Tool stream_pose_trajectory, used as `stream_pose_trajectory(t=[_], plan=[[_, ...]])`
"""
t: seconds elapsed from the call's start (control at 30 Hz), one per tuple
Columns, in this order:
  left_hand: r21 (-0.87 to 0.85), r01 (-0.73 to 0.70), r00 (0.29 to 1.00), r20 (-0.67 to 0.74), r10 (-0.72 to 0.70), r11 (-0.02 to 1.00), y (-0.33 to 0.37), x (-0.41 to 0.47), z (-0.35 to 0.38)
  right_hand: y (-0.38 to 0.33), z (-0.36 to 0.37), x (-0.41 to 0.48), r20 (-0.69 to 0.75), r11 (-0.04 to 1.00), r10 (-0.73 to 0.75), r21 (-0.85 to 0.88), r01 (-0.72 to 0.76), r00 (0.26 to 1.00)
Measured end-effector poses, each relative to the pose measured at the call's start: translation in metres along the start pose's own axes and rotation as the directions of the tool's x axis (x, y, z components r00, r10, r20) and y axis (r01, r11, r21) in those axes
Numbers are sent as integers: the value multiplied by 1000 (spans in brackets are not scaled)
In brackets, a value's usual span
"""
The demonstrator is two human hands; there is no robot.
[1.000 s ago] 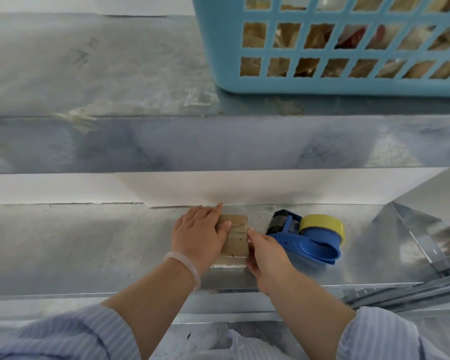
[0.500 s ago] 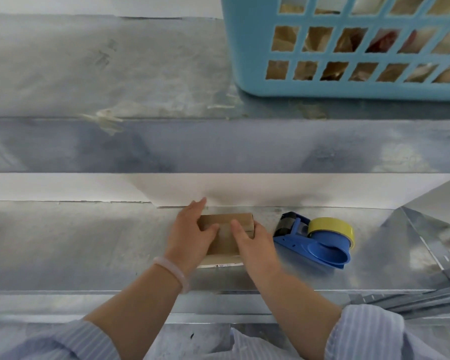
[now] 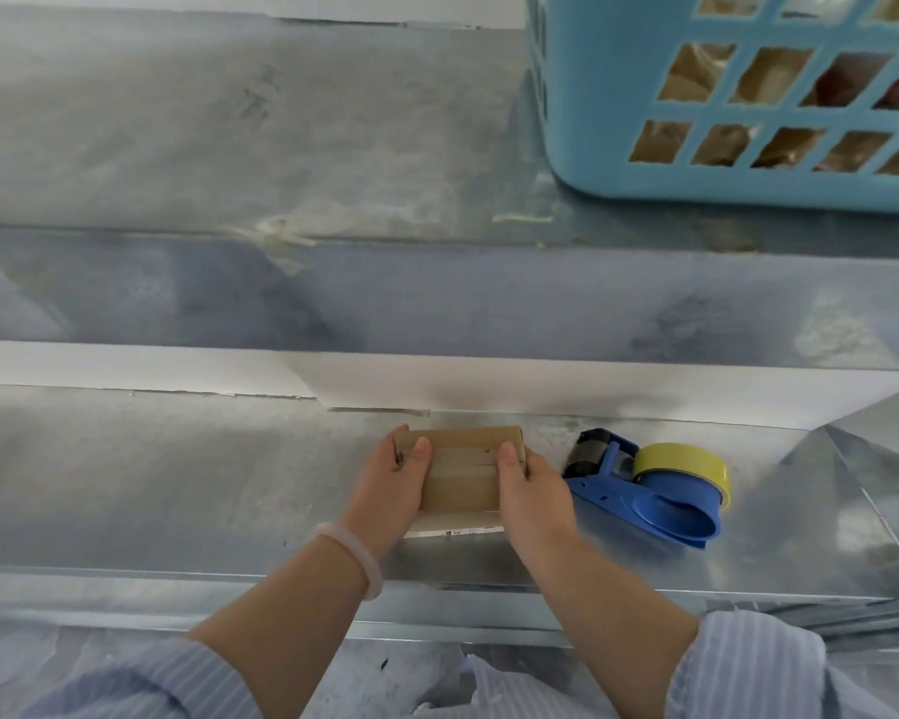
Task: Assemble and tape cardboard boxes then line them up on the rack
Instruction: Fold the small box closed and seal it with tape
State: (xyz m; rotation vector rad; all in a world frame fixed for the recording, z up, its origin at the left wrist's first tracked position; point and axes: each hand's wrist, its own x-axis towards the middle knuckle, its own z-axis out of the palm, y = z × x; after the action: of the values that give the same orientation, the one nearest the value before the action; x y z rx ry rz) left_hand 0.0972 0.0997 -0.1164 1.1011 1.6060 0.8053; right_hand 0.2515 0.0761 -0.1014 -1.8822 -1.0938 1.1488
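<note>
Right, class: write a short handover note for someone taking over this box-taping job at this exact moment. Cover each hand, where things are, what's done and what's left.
Left hand: grips the cardboard box at its left end, thumb on top.
Right hand: grips its right end, thumb on top.
The box sits on the rack shelf; the tape dispenser lies just right of it, untouched.
Done: box folded shut; tape along its top seems applied, hard to confirm.
Left: line it up along the shelf.

brown cardboard box (image 3: 463,472); blue tape dispenser (image 3: 650,503), yellow tape roll (image 3: 683,459); light-blue basket (image 3: 608,96); pinstriped blue sleeves (image 3: 748,666); pale pink bracelet (image 3: 356,555).
</note>
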Motion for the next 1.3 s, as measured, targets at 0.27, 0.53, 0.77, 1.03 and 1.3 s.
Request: stream_pose_trajectory(t=[0.27, 0.53, 0.77, 1.03, 1.3], plan=[[107, -57, 994, -84, 66, 993, -1, 2, 0, -3, 0, 4, 1, 999, 6, -46, -5, 1000], [90, -98, 995, -6, 99, 991, -13, 8, -6, -1, -7, 7, 11, 971, -64, -232, 65, 998], [-118, 3, 989, 150, 15, 993, -9, -4, -18, -3, -16, 15, 127, 986, -21, -160, 41, 992], [51, -140, 984, -102, 145, 989, -32, -31, -2, -1, -29, 1, -69, 874, -389, -344, 344, 919], [185, -339, 937, 149, 315, 922, -30, -56, -2, 25, -44, -21, 212, 689, -485, -504, 520, 848]])
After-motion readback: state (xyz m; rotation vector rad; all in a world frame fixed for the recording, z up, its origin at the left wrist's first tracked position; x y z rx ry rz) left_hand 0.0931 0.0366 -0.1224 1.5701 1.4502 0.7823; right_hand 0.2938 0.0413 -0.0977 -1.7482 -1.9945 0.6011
